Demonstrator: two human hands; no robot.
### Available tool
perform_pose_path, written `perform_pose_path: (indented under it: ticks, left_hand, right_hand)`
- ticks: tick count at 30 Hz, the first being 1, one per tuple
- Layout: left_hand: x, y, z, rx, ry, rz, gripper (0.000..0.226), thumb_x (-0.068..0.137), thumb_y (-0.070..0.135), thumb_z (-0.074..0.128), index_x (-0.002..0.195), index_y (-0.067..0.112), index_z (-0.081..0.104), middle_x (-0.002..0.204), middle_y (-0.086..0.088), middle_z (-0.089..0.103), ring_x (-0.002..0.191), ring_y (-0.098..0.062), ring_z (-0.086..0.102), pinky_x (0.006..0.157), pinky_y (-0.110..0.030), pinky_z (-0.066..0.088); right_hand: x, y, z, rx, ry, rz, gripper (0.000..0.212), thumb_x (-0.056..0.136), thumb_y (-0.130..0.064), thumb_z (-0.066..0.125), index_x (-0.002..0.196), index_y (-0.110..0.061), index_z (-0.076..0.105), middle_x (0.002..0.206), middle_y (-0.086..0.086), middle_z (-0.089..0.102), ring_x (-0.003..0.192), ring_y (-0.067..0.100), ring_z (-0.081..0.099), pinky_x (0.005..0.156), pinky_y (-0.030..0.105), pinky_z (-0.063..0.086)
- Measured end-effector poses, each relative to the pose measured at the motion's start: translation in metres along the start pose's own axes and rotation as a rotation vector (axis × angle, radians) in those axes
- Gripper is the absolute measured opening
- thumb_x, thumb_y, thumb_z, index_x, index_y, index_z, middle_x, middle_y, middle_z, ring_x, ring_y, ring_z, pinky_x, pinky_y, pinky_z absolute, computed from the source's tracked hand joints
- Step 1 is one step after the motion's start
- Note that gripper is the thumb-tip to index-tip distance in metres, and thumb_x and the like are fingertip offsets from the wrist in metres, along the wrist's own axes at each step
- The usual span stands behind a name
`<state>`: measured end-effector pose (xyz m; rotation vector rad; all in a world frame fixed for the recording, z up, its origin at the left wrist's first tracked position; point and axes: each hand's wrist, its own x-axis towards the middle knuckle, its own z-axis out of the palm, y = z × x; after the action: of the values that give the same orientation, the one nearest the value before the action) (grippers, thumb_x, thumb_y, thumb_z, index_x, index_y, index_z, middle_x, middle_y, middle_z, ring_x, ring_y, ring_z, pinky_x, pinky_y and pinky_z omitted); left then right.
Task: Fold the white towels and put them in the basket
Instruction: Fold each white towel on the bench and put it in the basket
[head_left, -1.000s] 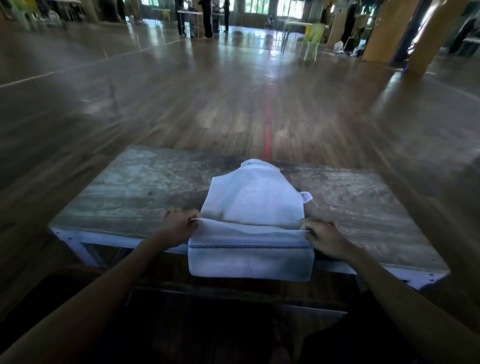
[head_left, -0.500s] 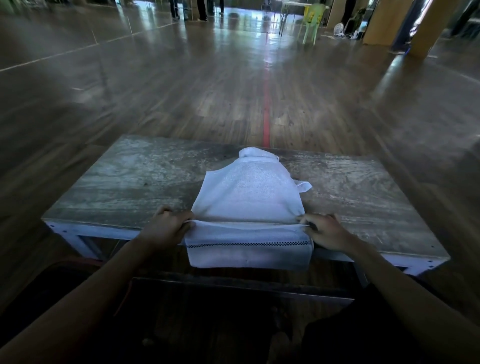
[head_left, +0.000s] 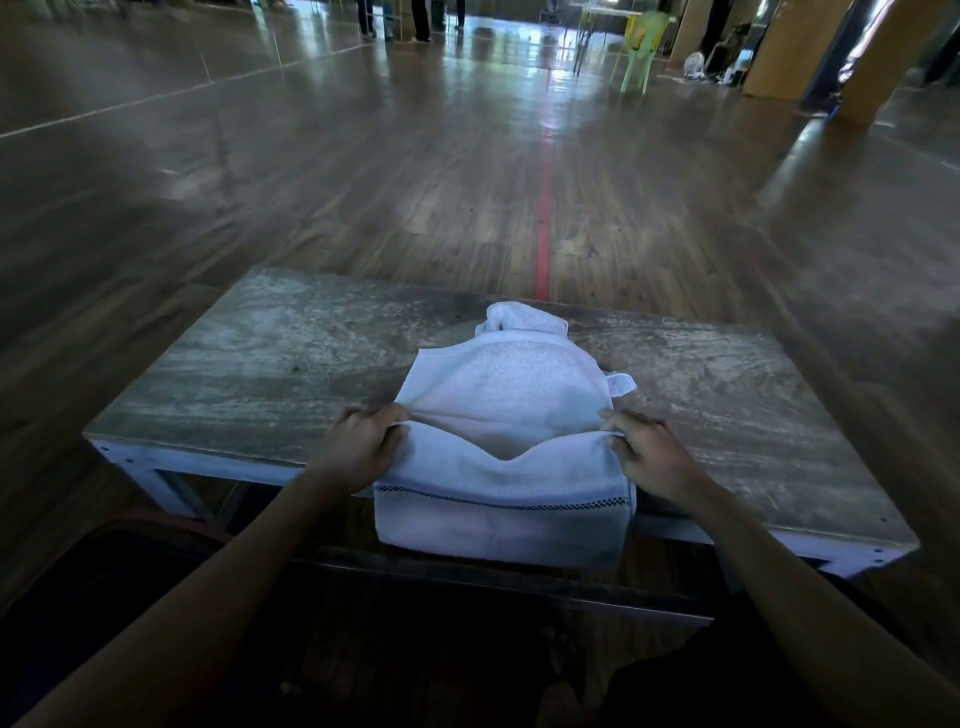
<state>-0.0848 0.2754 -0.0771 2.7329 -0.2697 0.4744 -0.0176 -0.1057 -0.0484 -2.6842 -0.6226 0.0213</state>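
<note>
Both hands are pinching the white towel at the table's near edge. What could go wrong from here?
1. The edge pinched by the left hand and right hand sags in the middle, so the fold may land crooked or creased.
2. Part of the towel hangs over the table's near edge; a slack grip could let it slide off.
3. Its bunched far end may get folded in as a lump.

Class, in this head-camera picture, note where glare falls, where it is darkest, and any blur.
Head view: glare on the polished floor at the top; darkest beneath the table, at the bottom; edges smeared by the wide lens; the central white towel is sharp.
</note>
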Motion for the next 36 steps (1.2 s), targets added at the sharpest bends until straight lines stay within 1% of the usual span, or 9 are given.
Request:
perform_pose_path:
  ticks: [4, 7, 9, 13, 16, 21, 25, 30, 36]
  left_hand:
    - [-0.002, -0.004, 0.003, 0.032, -0.164, -0.020, 0.073, 0.080, 0.052, 0.016, 0.126, 0.010, 0.054, 0.114, -0.010, 0.068, 0.099, -0.030, 0.064, 0.094, -0.036, 0.039]
    - [-0.011, -0.009, -0.004, 0.089, -0.182, 0.054, 0.067, 0.083, 0.049, 0.014, 0.119, 0.011, 0.055, 0.103, -0.011, 0.070, 0.093, -0.030, 0.065, 0.098, -0.034, 0.034]
    - [-0.021, -0.007, -0.015, 0.120, -0.180, 0.133, 0.050, 0.086, 0.045, 0.017, 0.104, 0.015, 0.054, 0.086, -0.009, 0.070, 0.081, -0.030, 0.065, 0.093, -0.034, 0.036]
    - [-0.029, 0.013, -0.045, 0.100, -0.111, 0.203, 0.025, 0.087, 0.038, 0.028, 0.083, 0.020, 0.045, 0.058, -0.005, 0.058, 0.061, -0.030, 0.058, 0.068, -0.030, 0.033]
    - [-0.017, 0.026, -0.069, -0.067, -0.020, 0.188, 0.022, 0.085, 0.035, 0.039, 0.074, 0.019, 0.050, 0.054, -0.004, 0.054, 0.055, -0.028, 0.055, 0.056, -0.031, 0.030]
    - [0.017, 0.031, -0.081, -0.511, 0.001, 0.028, 0.022, 0.082, 0.030, 0.046, 0.066, 0.015, 0.050, 0.062, -0.003, 0.052, 0.056, -0.021, 0.050, 0.053, -0.032, 0.035]
    - [0.047, 0.009, -0.055, -0.359, -0.037, -0.090, 0.026, 0.082, 0.041, 0.043, 0.070, 0.020, 0.053, 0.065, 0.003, 0.055, 0.057, -0.007, 0.047, 0.055, -0.027, 0.033]
    - [0.073, -0.029, -0.011, -0.052, -0.134, -0.200, 0.028, 0.082, 0.035, 0.047, 0.083, 0.021, 0.071, 0.083, -0.003, 0.068, 0.081, -0.025, 0.061, 0.073, -0.031, 0.042]
    - [0.079, -0.047, 0.019, 0.015, -0.164, -0.304, 0.024, 0.088, 0.034, 0.060, 0.110, 0.030, 0.070, 0.109, -0.003, 0.068, 0.100, -0.028, 0.062, 0.092, -0.044, 0.045]
  right_hand:
    - [-0.003, -0.001, 0.005, 0.042, -0.167, 0.026, 0.019, 0.095, -0.016, 0.049, 0.114, -0.013, 0.055, 0.118, 0.008, 0.063, 0.100, 0.021, 0.060, 0.093, 0.036, 0.041]
    - [-0.011, 0.006, 0.006, -0.008, -0.193, -0.023, 0.010, 0.095, -0.019, 0.050, 0.104, -0.019, 0.055, 0.116, 0.005, 0.066, 0.095, 0.019, 0.064, 0.095, 0.041, 0.041]
    - [-0.019, 0.008, 0.004, -0.038, -0.188, -0.066, 0.011, 0.094, -0.022, 0.049, 0.103, -0.020, 0.056, 0.120, -0.001, 0.066, 0.108, 0.017, 0.061, 0.101, 0.046, 0.037]
    - [-0.036, 0.004, -0.010, 0.009, -0.107, -0.085, 0.020, 0.084, -0.032, 0.047, 0.094, -0.023, 0.061, 0.091, -0.008, 0.071, 0.088, 0.012, 0.066, 0.093, 0.052, 0.041]
    - [-0.039, -0.006, -0.040, 0.248, -0.047, -0.069, 0.009, 0.082, -0.025, 0.053, 0.084, -0.032, 0.059, 0.094, -0.012, 0.068, 0.093, 0.010, 0.064, 0.087, 0.041, 0.045]
    - [-0.023, -0.022, -0.082, 0.466, 0.037, -0.076, 0.028, 0.091, -0.003, 0.051, 0.073, -0.025, 0.056, 0.070, 0.014, 0.054, 0.063, 0.017, 0.044, 0.058, 0.028, 0.031]
    - [0.024, -0.011, -0.065, 0.395, 0.086, 0.043, 0.019, 0.091, -0.004, 0.054, 0.085, -0.019, 0.064, 0.081, 0.010, 0.065, 0.074, 0.020, 0.057, 0.065, 0.026, 0.039]
    - [0.071, -0.002, -0.036, 0.241, 0.055, 0.156, 0.009, 0.087, -0.004, 0.059, 0.087, -0.011, 0.065, 0.083, 0.005, 0.066, 0.077, 0.018, 0.059, 0.057, 0.011, 0.037]
    - [0.093, 0.010, -0.010, 0.145, 0.027, 0.283, 0.014, 0.083, -0.011, 0.064, 0.079, -0.025, 0.064, 0.083, 0.004, 0.070, 0.080, 0.021, 0.065, 0.072, 0.037, 0.051]
